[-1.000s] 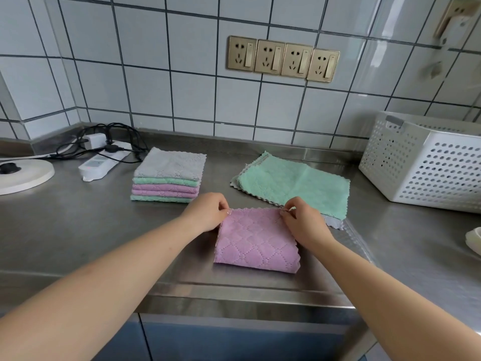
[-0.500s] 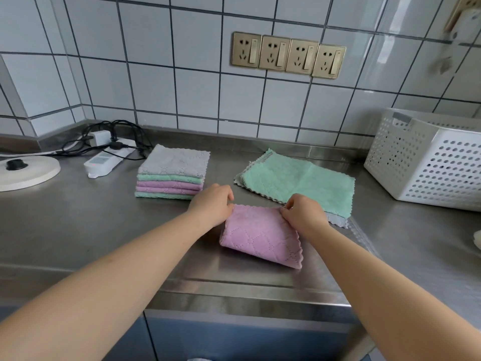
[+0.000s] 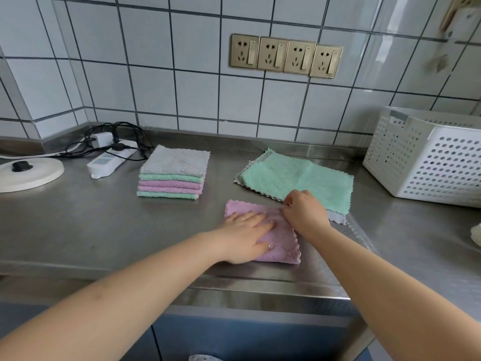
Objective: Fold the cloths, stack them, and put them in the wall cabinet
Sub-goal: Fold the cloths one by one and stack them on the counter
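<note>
A folded pink cloth lies near the front edge of the steel bench. The left hand lies flat on it with straight fingers, pressing it down, while the right hand has its fingers curled and pinches the cloth's far right corner. Just behind the right hand, an unfolded green cloth lies spread over a grey cloth, whose edge peeks out beneath it. To the left, well apart from the pink cloth, stands a stack of folded cloths, grey on top, then green, two pink and green. A white perforated basket sits at the right against the tiled wall, and a white power strip with black cables lies at the left.
</note>
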A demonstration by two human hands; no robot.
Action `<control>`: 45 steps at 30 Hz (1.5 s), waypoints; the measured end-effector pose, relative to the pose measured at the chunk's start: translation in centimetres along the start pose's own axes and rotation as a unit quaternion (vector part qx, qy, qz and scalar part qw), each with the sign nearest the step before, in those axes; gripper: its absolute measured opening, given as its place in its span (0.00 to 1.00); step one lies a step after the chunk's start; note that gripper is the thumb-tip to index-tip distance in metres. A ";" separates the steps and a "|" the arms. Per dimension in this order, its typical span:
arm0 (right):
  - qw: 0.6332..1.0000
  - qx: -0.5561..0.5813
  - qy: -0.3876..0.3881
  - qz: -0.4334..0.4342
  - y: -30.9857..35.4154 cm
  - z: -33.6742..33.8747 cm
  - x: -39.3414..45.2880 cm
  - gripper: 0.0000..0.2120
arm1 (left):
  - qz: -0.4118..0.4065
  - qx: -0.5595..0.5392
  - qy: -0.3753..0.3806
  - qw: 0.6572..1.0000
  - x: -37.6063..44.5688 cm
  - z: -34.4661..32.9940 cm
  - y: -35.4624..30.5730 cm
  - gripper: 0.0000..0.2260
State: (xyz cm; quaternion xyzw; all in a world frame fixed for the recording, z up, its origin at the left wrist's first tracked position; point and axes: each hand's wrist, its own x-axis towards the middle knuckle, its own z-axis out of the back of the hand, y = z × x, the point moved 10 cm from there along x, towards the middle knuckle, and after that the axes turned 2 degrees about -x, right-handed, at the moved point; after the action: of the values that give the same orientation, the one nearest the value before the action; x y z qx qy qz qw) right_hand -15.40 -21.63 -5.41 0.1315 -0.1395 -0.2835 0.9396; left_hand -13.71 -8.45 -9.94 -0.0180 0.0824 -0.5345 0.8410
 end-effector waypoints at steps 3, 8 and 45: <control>0.996 0.017 -0.030 0.083 3.7 1.0 -1.7 0.16 | 0.010 -0.065 -0.108 0.992 0.5 2.2 0.9 0.24; 0.985 -0.051 0.095 0.132 5.7 -4.2 -5.3 0.20 | 0.110 -0.052 -0.074 0.990 0.5 0.7 3.4 0.23; 0.805 0.578 0.106 -0.085 5.9 -2.5 -1.5 0.15 | 0.108 -0.688 -0.225 0.681 -5.0 7.4 12.4 0.20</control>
State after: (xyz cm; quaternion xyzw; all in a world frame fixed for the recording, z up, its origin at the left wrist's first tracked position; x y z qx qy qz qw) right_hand -12.86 -15.64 -6.11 0.6909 -0.1651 -0.2130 0.6709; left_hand -3.50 0.90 -3.55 -0.7025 0.2364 -0.2128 0.6367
